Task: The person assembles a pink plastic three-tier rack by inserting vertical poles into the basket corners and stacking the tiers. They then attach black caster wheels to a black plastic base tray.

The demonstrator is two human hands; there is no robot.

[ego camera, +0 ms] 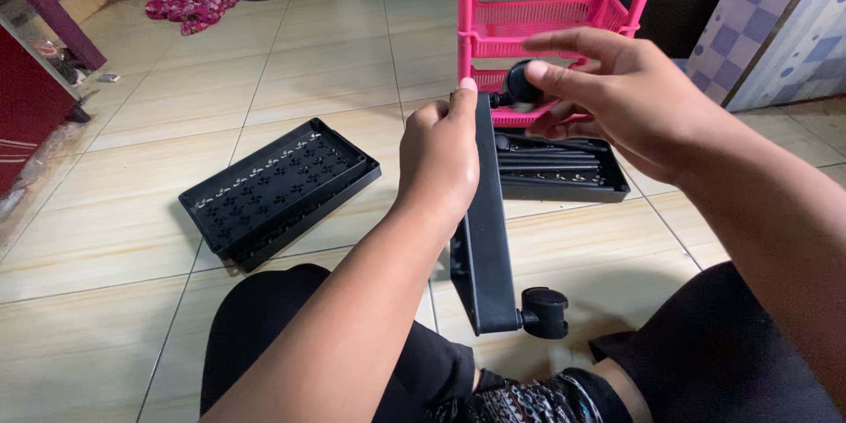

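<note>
**Caster wheel at the top corner of a black tray**

Left hand (438,154) is clamped round the upper edge of the black tray (485,229), held on edge above the lap. Right hand (608,92) pinches a caster wheel (522,84) at the tray's top corner, fingers closed on it. Another wheel (546,311) sits at the tray's lower corner. The tray looks like light, stiff plastic, likely slick: best gripped by the rim.

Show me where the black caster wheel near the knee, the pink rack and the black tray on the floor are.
black caster wheel (545,311), head view, its side.
pink rack (551,15), head view, middle shelf.
black tray (280,187), head view, perforated bottom.
</note>
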